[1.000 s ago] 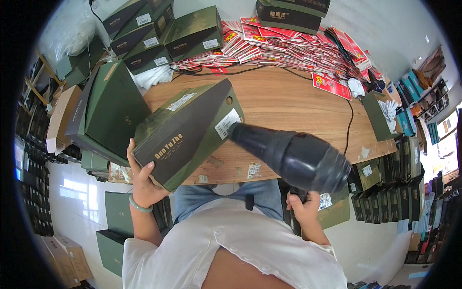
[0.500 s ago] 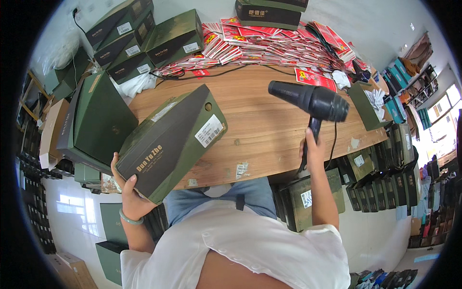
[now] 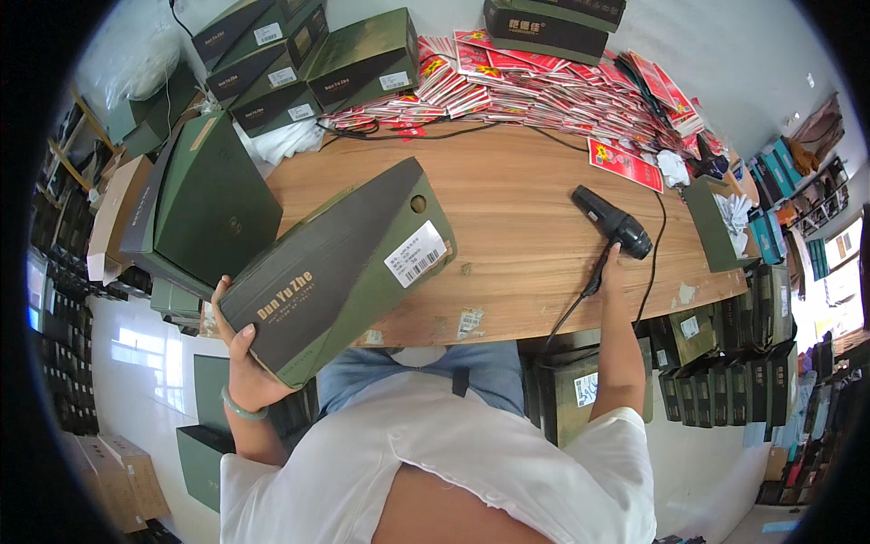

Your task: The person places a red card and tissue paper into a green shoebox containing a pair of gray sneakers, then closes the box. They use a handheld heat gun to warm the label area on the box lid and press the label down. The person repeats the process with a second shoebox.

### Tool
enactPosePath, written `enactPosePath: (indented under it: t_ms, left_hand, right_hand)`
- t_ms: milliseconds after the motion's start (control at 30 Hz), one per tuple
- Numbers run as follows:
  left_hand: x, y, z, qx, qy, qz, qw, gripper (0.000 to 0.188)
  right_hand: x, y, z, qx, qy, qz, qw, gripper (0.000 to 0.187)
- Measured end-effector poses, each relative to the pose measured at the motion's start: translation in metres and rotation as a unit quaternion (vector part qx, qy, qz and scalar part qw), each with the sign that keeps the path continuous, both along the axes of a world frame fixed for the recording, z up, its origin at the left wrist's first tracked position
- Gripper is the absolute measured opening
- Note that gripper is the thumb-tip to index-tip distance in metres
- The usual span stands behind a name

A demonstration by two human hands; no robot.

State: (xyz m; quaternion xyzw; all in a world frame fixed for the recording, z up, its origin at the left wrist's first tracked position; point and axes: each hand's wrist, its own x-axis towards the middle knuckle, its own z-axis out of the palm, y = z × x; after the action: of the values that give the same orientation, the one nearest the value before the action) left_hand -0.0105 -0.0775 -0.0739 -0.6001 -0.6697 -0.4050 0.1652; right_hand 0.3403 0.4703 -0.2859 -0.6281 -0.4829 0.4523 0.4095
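My left hand (image 3: 249,363) grips the lower left end of a green and dark grey shoebox (image 3: 349,272). The box is tilted above the table's left front, its white label and a round hole at the upper right end. A black hair dryer (image 3: 612,220) is at the table's right side, low at the wooden top, its nozzle pointing to the far left. Around its handle, near the body, my right hand (image 3: 612,269) is closed, with the fingers partly hidden. The cord trails from the handle over the front edge.
Another green box (image 3: 222,195) stands left, beside stacked shoeboxes (image 3: 272,82). Red printed cards (image 3: 553,100) are heaped along the back under more boxes (image 3: 548,34). An open green box with white paper (image 3: 716,222) sits at the right end of the wooden table (image 3: 507,218).
My right hand has lowered the hair dryer toward the tabletop at the right, turning its nozzle farther away. The shoebox stays in my left hand, and the view has shifted slightly.
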Motion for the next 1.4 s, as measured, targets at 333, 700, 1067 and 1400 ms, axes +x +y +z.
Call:
enactPosePath:
  t_ms: [333,700,1067,1400]
  left_hand:
    - [0.017,-0.002,-0.017,0.020,-0.068,-0.008,0.997,0.094]
    - [0.022,-0.026,-0.045,-0.019,-0.144,0.008,0.989,0.093]
    - [0.020,-0.035,-0.060,0.000,-0.086,0.017,0.996,0.103]
    - [0.020,-0.034,-0.059,-0.001,-0.072,0.008,0.997,0.105]
  right_hand:
    - [-0.122,-0.174,0.180,0.296,-0.006,0.360,0.885,0.037]
    - [-0.162,-0.251,0.212,0.403,0.066,0.489,0.771,0.046]
    - [-0.154,-0.260,0.223,0.419,-0.007,0.488,0.766,0.045]
    - [-0.149,-0.264,0.227,0.411,-0.017,0.525,0.745,0.042]
